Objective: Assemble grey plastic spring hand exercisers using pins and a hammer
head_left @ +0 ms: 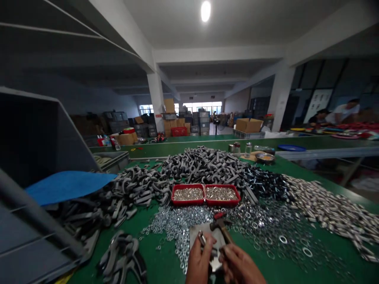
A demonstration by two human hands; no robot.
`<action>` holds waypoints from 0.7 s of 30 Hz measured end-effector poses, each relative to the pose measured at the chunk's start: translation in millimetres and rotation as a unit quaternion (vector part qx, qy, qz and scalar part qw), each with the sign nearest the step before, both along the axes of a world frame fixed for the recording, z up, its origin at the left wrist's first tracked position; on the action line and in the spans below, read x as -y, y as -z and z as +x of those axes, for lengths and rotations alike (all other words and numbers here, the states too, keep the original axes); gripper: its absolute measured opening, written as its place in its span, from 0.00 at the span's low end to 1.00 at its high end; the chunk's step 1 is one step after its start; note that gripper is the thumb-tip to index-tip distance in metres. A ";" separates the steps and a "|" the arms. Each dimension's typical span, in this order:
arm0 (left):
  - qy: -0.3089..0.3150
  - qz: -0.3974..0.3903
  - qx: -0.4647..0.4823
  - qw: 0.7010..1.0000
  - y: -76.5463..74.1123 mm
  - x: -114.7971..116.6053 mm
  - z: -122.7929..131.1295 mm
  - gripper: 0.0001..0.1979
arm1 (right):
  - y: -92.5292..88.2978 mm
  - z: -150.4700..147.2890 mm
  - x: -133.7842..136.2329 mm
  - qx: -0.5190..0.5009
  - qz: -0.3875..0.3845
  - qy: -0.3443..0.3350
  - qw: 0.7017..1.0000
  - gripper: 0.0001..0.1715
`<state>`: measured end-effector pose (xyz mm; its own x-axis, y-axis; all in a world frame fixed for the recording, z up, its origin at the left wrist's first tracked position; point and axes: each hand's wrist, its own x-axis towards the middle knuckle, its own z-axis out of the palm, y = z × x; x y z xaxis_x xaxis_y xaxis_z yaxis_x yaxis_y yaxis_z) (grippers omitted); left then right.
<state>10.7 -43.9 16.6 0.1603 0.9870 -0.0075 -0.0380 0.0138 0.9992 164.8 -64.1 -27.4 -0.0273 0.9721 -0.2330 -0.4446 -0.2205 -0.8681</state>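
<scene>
My left hand is closed around a shiny cylindrical metal part, its end sticking up past the thumb. Beside it my right hand has its fingers pinched together; what they hold is too small and dark to make out. Both hands are over a pale metal plate on the green table. A hammer with a wooden handle lies at the plate's far right, its handle running toward my right hand. Whether that hand touches the handle I cannot tell. Washers are spread around the plate.
Two red trays of small metal pins stand beyond the plate, before a heap of grey curved parts. Dark pieces and silvery cylinders are piled right. A grey crate is tipped at left. Two people sit far right.
</scene>
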 end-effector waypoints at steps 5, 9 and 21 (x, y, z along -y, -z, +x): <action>-0.035 0.015 0.010 0.999 9.7 7.8 6.8 0.19 | -15.3 -14.0 12.8 -0.092 -0.034 -0.027 0.995 0.26; -0.046 0.028 -0.026 0.998 14.6 10.5 9.8 0.18 | -20.2 -7.0 15.3 -0.105 -0.050 -0.053 0.992 0.24; -0.103 0.039 -0.052 0.993 15.1 4.8 13.3 0.22 | -24.1 -5.0 0.5 0.077 0.092 -0.135 0.984 0.23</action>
